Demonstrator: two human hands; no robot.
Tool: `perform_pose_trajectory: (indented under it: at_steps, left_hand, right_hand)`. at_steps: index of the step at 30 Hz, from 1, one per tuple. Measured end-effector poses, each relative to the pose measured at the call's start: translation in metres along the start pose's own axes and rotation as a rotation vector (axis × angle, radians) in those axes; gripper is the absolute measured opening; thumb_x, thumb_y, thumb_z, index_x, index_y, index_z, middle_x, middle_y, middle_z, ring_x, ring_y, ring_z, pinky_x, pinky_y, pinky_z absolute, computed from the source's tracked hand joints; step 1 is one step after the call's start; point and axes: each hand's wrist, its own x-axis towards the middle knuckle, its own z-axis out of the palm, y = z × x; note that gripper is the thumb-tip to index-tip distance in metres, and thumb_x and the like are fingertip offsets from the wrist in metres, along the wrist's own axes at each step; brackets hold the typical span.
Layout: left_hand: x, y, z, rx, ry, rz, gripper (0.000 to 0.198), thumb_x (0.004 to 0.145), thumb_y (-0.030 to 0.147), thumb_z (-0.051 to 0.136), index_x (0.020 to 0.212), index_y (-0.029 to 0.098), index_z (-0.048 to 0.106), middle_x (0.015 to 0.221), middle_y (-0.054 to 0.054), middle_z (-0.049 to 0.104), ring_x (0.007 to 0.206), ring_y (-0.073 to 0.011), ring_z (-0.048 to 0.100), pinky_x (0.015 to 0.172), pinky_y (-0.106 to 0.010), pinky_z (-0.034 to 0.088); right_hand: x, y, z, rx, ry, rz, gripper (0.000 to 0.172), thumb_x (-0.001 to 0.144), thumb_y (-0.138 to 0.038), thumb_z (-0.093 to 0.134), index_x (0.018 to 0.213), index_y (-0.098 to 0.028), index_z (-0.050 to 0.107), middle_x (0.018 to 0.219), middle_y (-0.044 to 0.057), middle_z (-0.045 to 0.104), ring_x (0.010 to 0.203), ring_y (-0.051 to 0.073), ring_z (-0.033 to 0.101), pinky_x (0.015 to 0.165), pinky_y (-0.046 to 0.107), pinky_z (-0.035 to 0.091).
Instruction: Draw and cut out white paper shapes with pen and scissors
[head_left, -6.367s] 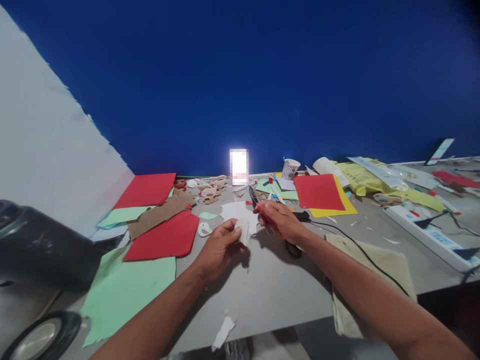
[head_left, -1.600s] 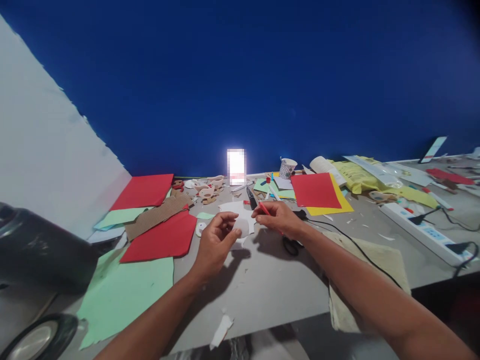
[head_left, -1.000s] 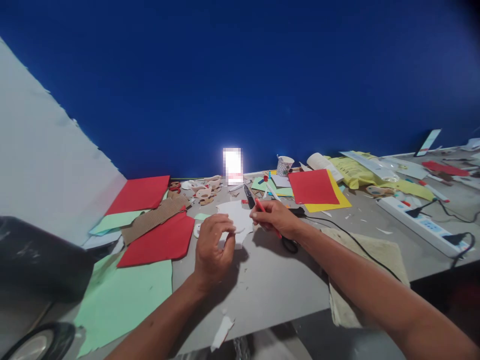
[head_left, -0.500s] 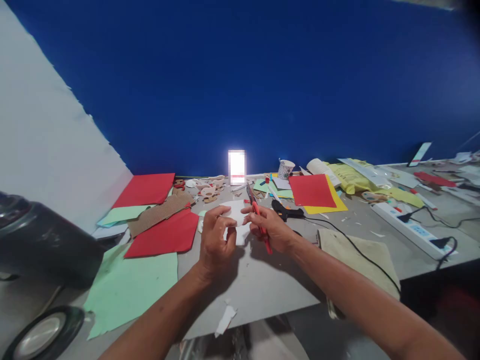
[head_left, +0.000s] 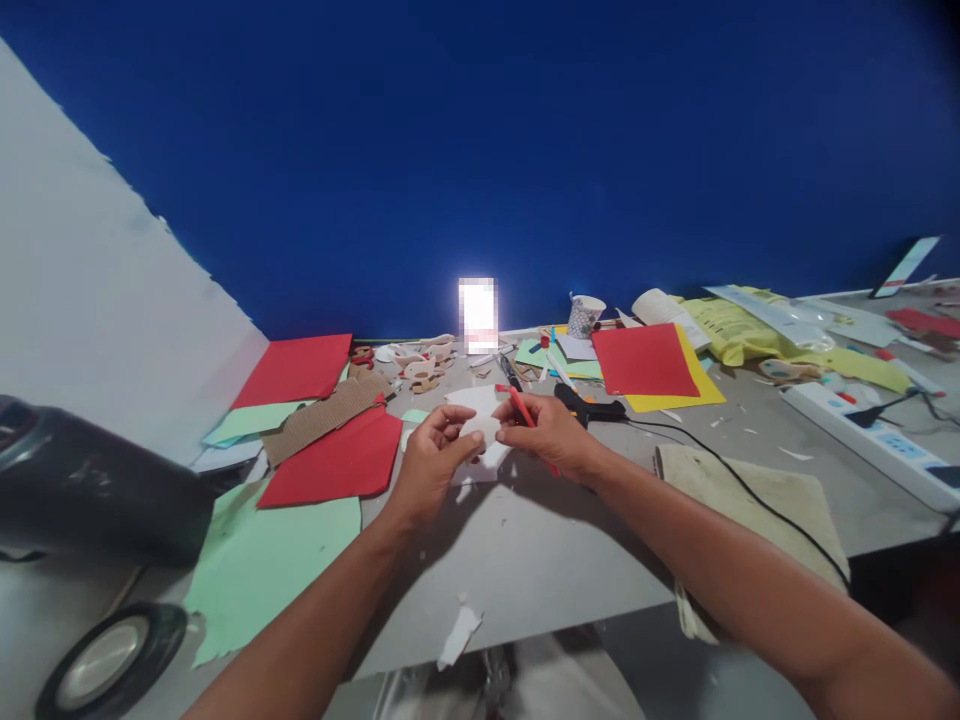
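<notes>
A small white paper piece is pinched at its left side by my left hand, thumb on top. My right hand meets the piece's right edge with thumb and fingertip. Tucked in that same hand are red-handled scissors, their dark blades pointing away from me. Beneath the hands, a larger white sheet lies on the grey table, partly covered. A black glue gun rests just beyond my right hand, its cord trailing right.
Red sheets, corrugated cardboard and green sheets lie left. A lit screen stands at the back. Right are a patterned cup, red sheet, beige cloth and power strip. A paper scrap overhangs the front edge.
My left thumb has come down onto the white paper piece, and both hands are closer together around it. The scissors have tilted further left in my right hand. The view has shifted slightly.
</notes>
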Motion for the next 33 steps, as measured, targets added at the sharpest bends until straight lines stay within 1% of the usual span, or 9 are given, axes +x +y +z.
perform_pose_trajectory:
  at_steps: [3,6,8,11,16,18,21,26,33]
  left_hand:
    - [-0.001,0.0,0.003,-0.029,-0.047,-0.097,0.034,0.065,0.027,0.088,0.088,0.017,0.066,0.064,0.003,0.061,0.057,-0.0106,0.054,0.056,-0.023,0.045]
    - [-0.002,0.002,0.006,-0.142,-0.015,-0.17,0.035,0.064,0.025,0.089,0.089,0.017,0.066,0.07,0.002,0.065,0.058,-0.0106,0.055,0.057,-0.024,0.047]
    - [-0.002,0.003,0.006,-0.211,0.026,-0.176,0.038,0.061,0.023,0.091,0.089,0.016,0.066,0.077,0.0,0.068,0.061,-0.0111,0.058,0.058,-0.024,0.048]
    - [-0.001,0.005,0.004,-0.27,0.051,-0.174,0.038,0.061,0.021,0.091,0.089,0.014,0.066,0.079,-0.002,0.07,0.065,-0.0115,0.06,0.061,-0.023,0.049]
    - [0.0,0.005,0.002,-0.311,0.016,-0.175,0.036,0.064,0.017,0.088,0.092,0.015,0.066,0.069,0.001,0.066,0.061,-0.0108,0.058,0.061,-0.023,0.048]
    - [-0.001,0.006,0.003,-0.319,0.013,-0.191,0.036,0.062,0.015,0.087,0.092,0.015,0.067,0.07,0.001,0.067,0.062,-0.0113,0.059,0.063,-0.024,0.049]
    - [-0.003,0.009,0.005,-0.322,0.013,-0.206,0.037,0.06,0.014,0.087,0.093,0.014,0.068,0.076,-0.002,0.07,0.065,-0.0118,0.06,0.066,-0.025,0.05]
    - [-0.007,0.014,0.009,-0.303,0.001,-0.207,0.039,0.058,0.013,0.087,0.092,0.015,0.068,0.067,0.0,0.068,0.059,-0.0108,0.058,0.06,-0.023,0.047]
    - [-0.007,0.014,0.008,-0.305,-0.034,-0.232,0.041,0.06,0.015,0.09,0.095,0.014,0.068,0.067,-0.002,0.07,0.058,-0.0119,0.06,0.06,-0.024,0.048]
  right_hand:
    - [-0.003,0.006,-0.006,-0.083,-0.011,-0.07,0.027,0.078,-0.037,0.076,0.095,-0.017,0.071,0.079,0.0,0.064,0.062,0.01,0.05,0.055,0.024,0.037]
    - [-0.002,0.007,-0.015,-0.12,0.058,-0.15,0.042,0.096,-0.054,0.053,0.093,-0.016,0.071,0.08,0.003,0.066,0.06,0.01,0.048,0.056,0.025,0.038]
    - [-0.002,0.005,-0.02,-0.178,0.083,-0.202,0.052,0.1,-0.057,0.043,0.088,-0.016,0.071,0.073,0.003,0.063,0.058,0.011,0.048,0.056,0.025,0.037]
    - [-0.003,0.004,-0.021,-0.344,0.056,-0.304,0.049,0.099,-0.055,0.048,0.081,-0.016,0.071,0.065,0.001,0.059,0.061,0.012,0.05,0.059,0.025,0.037]
    - [-0.006,0.008,-0.016,-0.588,-0.032,-0.441,0.043,0.101,-0.045,0.048,0.075,-0.017,0.067,0.068,0.002,0.062,0.063,0.014,0.052,0.062,0.027,0.035]
    - [-0.007,0.008,-0.014,-0.647,-0.05,-0.477,0.043,0.101,-0.044,0.048,0.073,-0.017,0.066,0.068,0.002,0.061,0.063,0.013,0.051,0.062,0.027,0.034]
    - [-0.008,0.007,-0.014,-0.68,-0.066,-0.499,0.043,0.102,-0.043,0.047,0.073,-0.017,0.065,0.067,0.002,0.06,0.062,0.013,0.05,0.061,0.026,0.033]
    - [-0.01,0.006,-0.014,-0.69,-0.058,-0.513,0.041,0.101,-0.042,0.048,0.075,-0.017,0.066,0.068,0.002,0.063,0.063,0.013,0.052,0.061,0.026,0.033]
    - [-0.01,0.007,-0.015,-0.677,-0.05,-0.525,0.042,0.101,-0.043,0.048,0.075,-0.017,0.067,0.069,0.003,0.064,0.062,0.013,0.052,0.061,0.026,0.034]
